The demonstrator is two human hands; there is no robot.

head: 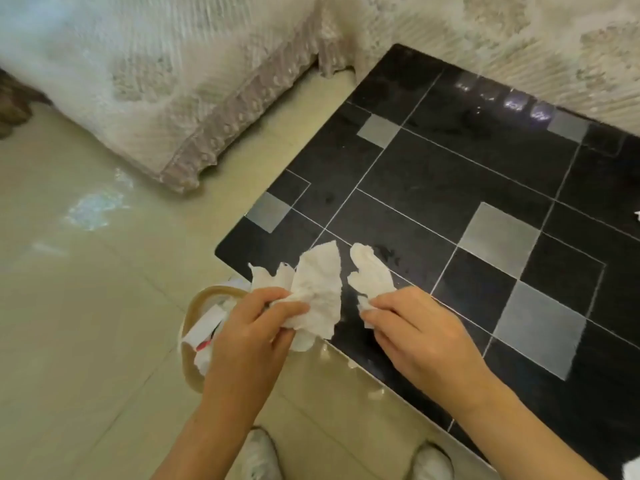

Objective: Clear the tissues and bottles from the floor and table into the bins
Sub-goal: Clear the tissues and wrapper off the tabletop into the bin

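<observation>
My left hand (256, 327) grips a large crumpled white tissue (317, 292) over the near left corner of the black tiled table (450, 174). My right hand (415, 327) pinches a smaller white tissue (370, 271) just above the table top. Below my left hand stands a small round beige bin (194, 317) on the floor, holding white paper scraps and something red. A scrap of white tissue (636, 216) shows at the right edge of the table, and another white piece (632, 469) lies at the bottom right corner.
A sofa with a pale lace cover (156, 81) runs along the back and left. The floor (86, 323) is beige tile with light reflections. My two white shoes (263, 455) stand at the table's near edge.
</observation>
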